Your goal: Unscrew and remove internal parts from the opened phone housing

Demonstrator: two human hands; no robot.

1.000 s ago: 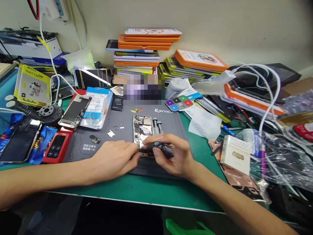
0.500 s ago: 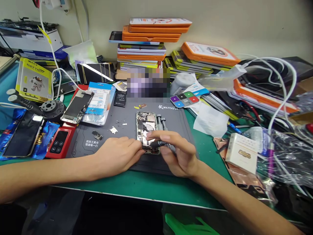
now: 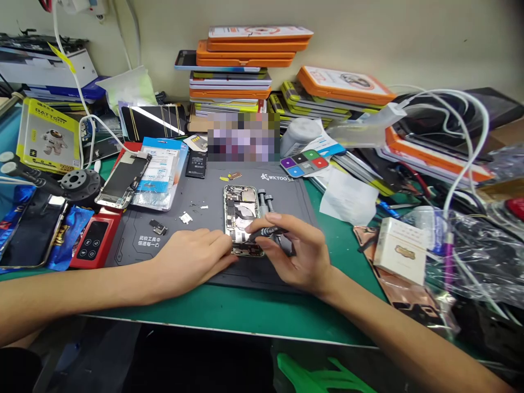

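An opened phone (image 3: 241,210) with its insides bare lies on a dark grey work mat (image 3: 204,194). My left hand (image 3: 192,261) rests on the mat, its fingers pinching the phone's lower left edge. My right hand (image 3: 298,254) is closed on a dark screwdriver (image 3: 266,232), whose tip points left into the phone's lower part. Two more screwdrivers (image 3: 266,201) lie just right of the phone. Small loose parts (image 3: 185,217) sit on the mat to the left.
A detached screen (image 3: 123,180) and a red device (image 3: 93,240) lie left of the mat. Stacked orange cases (image 3: 245,54) stand by the wall. A white box (image 3: 399,248), white cables (image 3: 462,164) and plastic bags crowd the right. The green table edge (image 3: 245,325) is near me.
My right hand has turned the screwdriver in its fingers over the phone's lower part. The left hand stays at the phone's edge. The view has shifted slightly.
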